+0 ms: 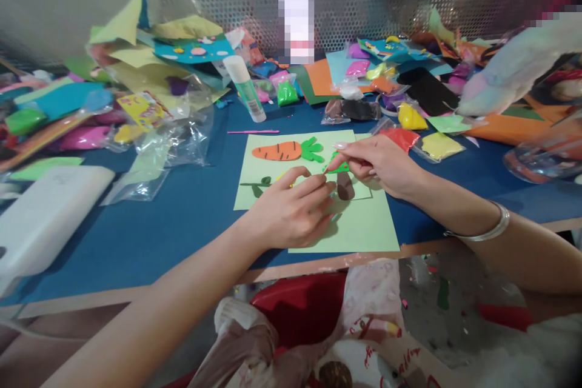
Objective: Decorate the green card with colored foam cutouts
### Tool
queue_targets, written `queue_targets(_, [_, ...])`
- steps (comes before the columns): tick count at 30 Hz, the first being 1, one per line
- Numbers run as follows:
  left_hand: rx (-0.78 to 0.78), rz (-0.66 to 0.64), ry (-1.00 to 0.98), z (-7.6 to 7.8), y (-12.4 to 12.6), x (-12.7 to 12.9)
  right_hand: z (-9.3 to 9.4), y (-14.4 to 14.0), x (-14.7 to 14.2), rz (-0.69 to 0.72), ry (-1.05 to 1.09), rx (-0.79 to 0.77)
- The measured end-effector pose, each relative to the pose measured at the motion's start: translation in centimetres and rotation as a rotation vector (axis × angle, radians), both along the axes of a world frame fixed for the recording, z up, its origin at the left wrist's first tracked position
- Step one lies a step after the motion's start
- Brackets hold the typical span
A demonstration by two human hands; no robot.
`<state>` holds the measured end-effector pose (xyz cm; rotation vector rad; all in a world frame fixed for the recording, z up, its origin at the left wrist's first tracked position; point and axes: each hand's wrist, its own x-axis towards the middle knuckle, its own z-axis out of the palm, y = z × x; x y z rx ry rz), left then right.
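A light green paper sheet [359,224] lies on the blue table top [159,224] in front of me. On it sit an orange clay carrot [277,150] with green leaves, a dark green stem shape [259,183] and a brown clay trunk [345,185]. My right hand [377,163] pinches a small green clay piece [339,166] just above the trunk. My left hand [291,209] rests on the sheet, its fingertips beside the trunk and the green piece; it grips nothing that I can see.
A glue stick [248,90] stands behind the sheet, with a pink tool [253,131] lying near it. Bags of coloured clay [409,116] and paper scraps crowd the back and left. A white case [43,215] sits at left. Another person's sleeve [513,66] shows at the right.
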<state>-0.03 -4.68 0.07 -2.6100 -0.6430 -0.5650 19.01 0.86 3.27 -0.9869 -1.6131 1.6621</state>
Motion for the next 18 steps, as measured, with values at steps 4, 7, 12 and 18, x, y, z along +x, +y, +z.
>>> queue_targets(4, [-0.065,0.019,-0.052,-0.19,0.15,-0.04,0.01,0.0,-0.01,-0.005,-0.011,-0.005])
queue_targets(7, [-0.15,0.05,-0.129,-0.32,0.38,-0.2,0.0,0.04,0.03,-0.009,-0.022,0.009])
queue_targets(12, [-0.236,0.06,-0.228,-0.31,0.59,-0.55,-0.04,0.05,0.1,-0.017,-0.049,0.011])
queue_targets(18, [-0.275,0.084,-0.268,0.01,0.55,-0.75,-0.16,0.16,0.16,-0.012,-0.065,0.039])
